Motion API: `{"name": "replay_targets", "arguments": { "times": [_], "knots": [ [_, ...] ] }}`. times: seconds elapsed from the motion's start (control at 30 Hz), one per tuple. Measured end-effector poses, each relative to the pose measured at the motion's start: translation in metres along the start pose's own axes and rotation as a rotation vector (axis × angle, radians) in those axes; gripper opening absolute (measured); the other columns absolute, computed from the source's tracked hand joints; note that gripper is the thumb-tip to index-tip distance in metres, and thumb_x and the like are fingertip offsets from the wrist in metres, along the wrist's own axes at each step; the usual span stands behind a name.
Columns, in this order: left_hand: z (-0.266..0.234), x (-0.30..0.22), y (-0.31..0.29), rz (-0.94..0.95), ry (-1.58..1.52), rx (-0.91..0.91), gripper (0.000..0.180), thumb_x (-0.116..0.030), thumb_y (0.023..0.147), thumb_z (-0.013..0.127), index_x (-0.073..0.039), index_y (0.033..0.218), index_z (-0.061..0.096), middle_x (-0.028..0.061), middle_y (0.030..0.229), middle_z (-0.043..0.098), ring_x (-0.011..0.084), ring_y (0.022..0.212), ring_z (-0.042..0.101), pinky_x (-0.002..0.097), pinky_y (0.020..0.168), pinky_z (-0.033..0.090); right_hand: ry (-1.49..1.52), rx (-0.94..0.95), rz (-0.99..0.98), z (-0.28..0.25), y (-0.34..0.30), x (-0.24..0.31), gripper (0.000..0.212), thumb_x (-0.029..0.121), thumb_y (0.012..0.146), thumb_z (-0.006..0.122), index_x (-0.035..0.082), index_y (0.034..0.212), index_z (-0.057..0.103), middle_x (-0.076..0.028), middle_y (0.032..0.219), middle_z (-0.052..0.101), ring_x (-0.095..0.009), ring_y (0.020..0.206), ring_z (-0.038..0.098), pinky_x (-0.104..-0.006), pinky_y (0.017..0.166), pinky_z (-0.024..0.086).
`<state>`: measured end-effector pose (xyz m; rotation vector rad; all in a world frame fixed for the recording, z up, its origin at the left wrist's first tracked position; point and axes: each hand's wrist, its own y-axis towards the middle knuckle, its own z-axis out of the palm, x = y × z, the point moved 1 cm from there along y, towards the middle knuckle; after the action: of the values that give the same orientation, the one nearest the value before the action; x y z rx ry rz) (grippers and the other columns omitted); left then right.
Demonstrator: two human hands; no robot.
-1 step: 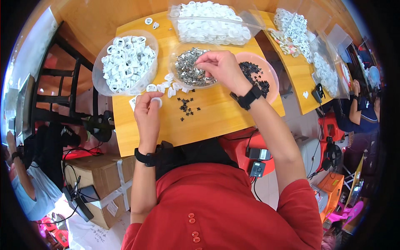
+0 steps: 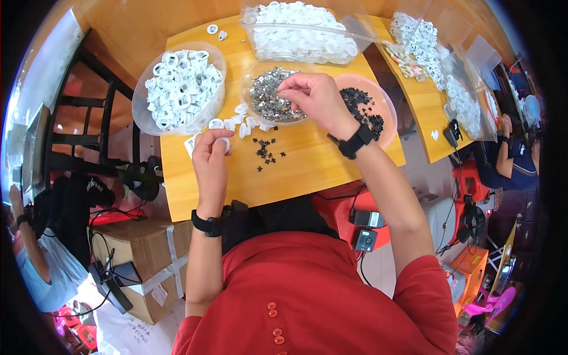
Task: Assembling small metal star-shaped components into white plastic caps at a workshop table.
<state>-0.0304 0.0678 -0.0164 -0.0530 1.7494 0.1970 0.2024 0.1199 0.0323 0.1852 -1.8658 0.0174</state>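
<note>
My left hand (image 2: 209,163) pinches a small white round plastic part (image 2: 224,142) near the left edge of the table. My right hand (image 2: 318,100) is over a clear round bowl of small metal pieces (image 2: 267,97), thumb and fingertips pressed together; whatever lies between them is too small to make out. Several loose white plastic parts (image 2: 244,128) lie just beyond my left hand. Small black cross-shaped pieces (image 2: 265,151) are scattered on the wood between my hands. More black pieces (image 2: 355,102) fill part of a pink bowl (image 2: 386,112) beside my right wrist.
A clear tub (image 2: 141,112) of white parts stands at the left, and a clear box (image 2: 299,35) of white rings at the back. Another table (image 2: 427,142) with more white parts is on the right. A cardboard box (image 2: 133,242) sits on the floor; co-workers are at both sides.
</note>
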Motion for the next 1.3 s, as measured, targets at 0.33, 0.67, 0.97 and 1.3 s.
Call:
{"name": "replay_targets", "arguments": {
  "times": [0.33,0.67,0.97,1.3],
  "knots": [
    [0.036,-0.056,-0.002,-0.340,-0.475,0.173,0.015,-0.021,0.092,0.056,-0.007,0.095,0.062,-0.0064,0.073,0.050,0.0010,0.060,0.037,0.0161,0.053,0.027,-0.132,-0.054,-0.447,0.021,-0.025,0.026,0.007,0.002,0.084,0.063,0.000,0.091,0.066,-0.004,0.073,0.062,-0.009,0.059,0.057,-0.0214,0.054,0.045],
    [0.038,-0.048,-0.008,-0.137,-0.396,0.156,0.011,-0.015,0.091,0.061,-0.006,0.096,0.063,-0.0105,0.069,0.049,-0.0011,0.055,0.031,0.0172,0.050,0.021,-0.098,-0.097,-0.382,0.024,-0.035,0.019,0.005,0.003,0.086,0.062,-0.001,0.089,0.065,-0.003,0.074,0.063,-0.008,0.060,0.056,-0.0211,0.054,0.045],
    [0.048,-0.042,0.012,-0.209,-0.408,0.191,0.012,-0.016,0.091,0.061,-0.006,0.096,0.063,-0.0106,0.068,0.047,-0.0016,0.055,0.030,0.0167,0.050,0.020,-0.042,-0.142,-0.116,0.013,-0.038,0.010,0.012,0.004,0.086,0.062,-0.001,0.096,0.065,-0.003,0.077,0.066,-0.006,0.065,0.059,-0.0199,0.058,0.046],
    [0.042,-0.071,0.005,0.483,0.405,0.061,0.006,-0.005,0.081,0.067,-0.005,0.086,0.067,0.0085,0.069,0.049,0.0226,0.062,0.052,0.0332,0.055,0.039,-0.318,-0.175,-0.458,0.003,-0.039,0.027,0.017,0.002,0.081,0.065,0.003,0.098,0.067,-0.009,0.084,0.067,-0.018,0.071,0.064,-0.0265,0.062,0.049]
  ]
}}
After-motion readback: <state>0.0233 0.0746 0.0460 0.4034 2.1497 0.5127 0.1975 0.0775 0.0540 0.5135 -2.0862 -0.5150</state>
